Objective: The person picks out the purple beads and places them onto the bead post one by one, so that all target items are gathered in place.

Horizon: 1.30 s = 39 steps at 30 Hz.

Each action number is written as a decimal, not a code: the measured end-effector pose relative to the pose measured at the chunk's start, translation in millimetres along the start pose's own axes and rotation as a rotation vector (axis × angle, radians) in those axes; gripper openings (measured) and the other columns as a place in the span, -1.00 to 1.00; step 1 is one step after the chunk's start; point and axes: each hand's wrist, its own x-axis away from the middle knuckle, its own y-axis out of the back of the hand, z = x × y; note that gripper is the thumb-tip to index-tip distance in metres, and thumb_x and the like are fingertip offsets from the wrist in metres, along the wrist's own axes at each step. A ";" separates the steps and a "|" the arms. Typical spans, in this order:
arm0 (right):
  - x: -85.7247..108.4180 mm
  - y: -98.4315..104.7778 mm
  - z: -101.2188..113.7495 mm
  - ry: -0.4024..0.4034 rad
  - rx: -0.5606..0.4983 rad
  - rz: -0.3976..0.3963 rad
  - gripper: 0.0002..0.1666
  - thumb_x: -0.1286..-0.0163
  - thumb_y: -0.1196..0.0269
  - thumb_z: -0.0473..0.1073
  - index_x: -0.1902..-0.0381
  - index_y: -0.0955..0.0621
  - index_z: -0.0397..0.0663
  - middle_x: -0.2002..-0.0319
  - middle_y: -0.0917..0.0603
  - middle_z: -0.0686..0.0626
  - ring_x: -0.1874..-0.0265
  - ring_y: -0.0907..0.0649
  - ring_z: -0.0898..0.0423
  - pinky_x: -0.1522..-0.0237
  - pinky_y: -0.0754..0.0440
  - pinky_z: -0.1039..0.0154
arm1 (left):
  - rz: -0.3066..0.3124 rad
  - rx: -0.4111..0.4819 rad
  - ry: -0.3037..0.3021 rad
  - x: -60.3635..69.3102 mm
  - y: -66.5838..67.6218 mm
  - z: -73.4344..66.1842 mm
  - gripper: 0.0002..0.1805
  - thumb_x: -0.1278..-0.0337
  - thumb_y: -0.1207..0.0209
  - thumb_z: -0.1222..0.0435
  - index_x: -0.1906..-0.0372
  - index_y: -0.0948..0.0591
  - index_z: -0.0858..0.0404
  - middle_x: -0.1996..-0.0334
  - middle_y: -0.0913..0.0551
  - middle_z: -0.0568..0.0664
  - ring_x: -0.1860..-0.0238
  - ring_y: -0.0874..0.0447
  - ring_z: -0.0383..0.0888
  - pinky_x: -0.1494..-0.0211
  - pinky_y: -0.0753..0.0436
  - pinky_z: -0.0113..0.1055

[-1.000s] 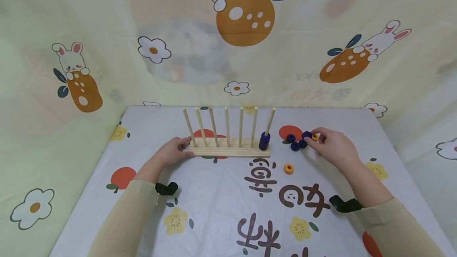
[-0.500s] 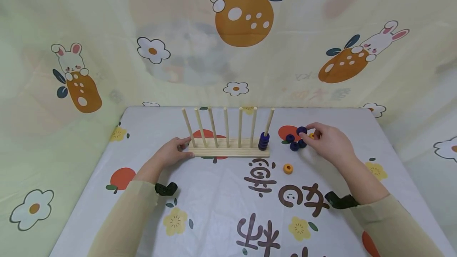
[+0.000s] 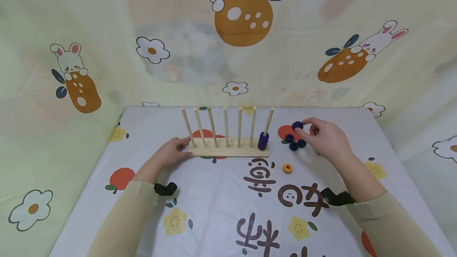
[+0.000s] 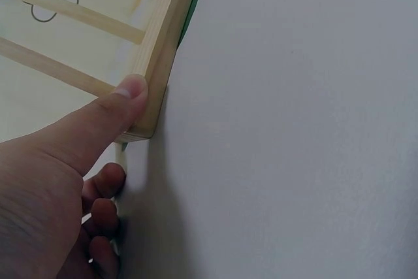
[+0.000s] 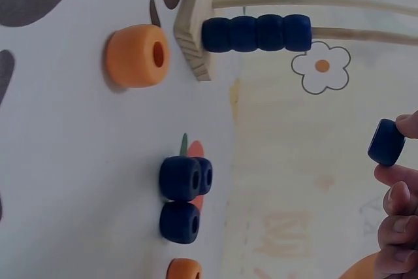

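Note:
My left hand (image 3: 168,154) holds the left end of a wooden peg rack (image 3: 228,152), a row of several upright pegs. In the left wrist view the thumb presses the base's end; the index finger is hidden behind it. Several dark blue beads (image 5: 257,33) are stacked on the rightmost peg. Between thumb and index finger, my right hand (image 3: 327,140) pinches one blue bead (image 5: 386,142), raised off the table right of the rack. Below it, three loose blue beads (image 3: 294,146) lie close together.
An orange bead (image 3: 287,168) lies in front of the blue ones. Another orange bead (image 5: 185,270) shows at the bottom of the right wrist view. A patterned cloth (image 3: 210,193) covers the table, and a printed curtain (image 3: 178,70) hangs behind it.
My right hand has lifted the blue bead from the cluster and carried it up and left, toward the rack. My left hand stays on the rack's end.

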 end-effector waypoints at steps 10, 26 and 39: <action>-1.8 7.0 11.3 0.028 -0.013 -0.043 -0.26 -0.37 -0.15 0.37 -0.17 -0.56 -0.11 0.49 -0.46 -0.04 0.51 -0.42 0.01 0.52 -0.30 0.14 | -0.003 -0.002 -0.010 0.5 1.0 -1.7 -0.14 -0.10 -0.39 -0.02 -0.50 -0.30 -0.01 0.06 -0.46 0.06 0.05 -0.38 0.00 -0.06 -0.44 -0.08; -1.6 10.1 29.2 0.045 -0.061 -0.151 -0.39 -0.40 -0.21 0.25 -0.15 -0.59 -0.08 0.50 -0.47 -0.04 0.46 -0.42 -0.01 0.43 -0.32 0.12 | -0.018 0.010 -0.014 -1.3 0.9 -0.7 -0.12 -0.07 -0.39 -0.06 -0.50 -0.31 -0.01 0.05 -0.47 0.07 0.06 -0.39 0.01 -0.05 -0.45 -0.05; -3.9 15.8 46.6 0.078 -0.123 -0.194 -0.44 -0.41 -0.20 0.22 -0.15 -0.60 -0.04 0.48 -0.48 -0.06 0.43 -0.44 -0.01 0.42 -0.37 0.13 | -0.007 0.006 0.003 -4.0 -2.1 3.0 -0.10 -0.06 -0.39 -0.09 -0.51 -0.27 -0.07 -0.01 -0.48 0.08 0.00 -0.40 0.03 -0.18 -0.43 0.02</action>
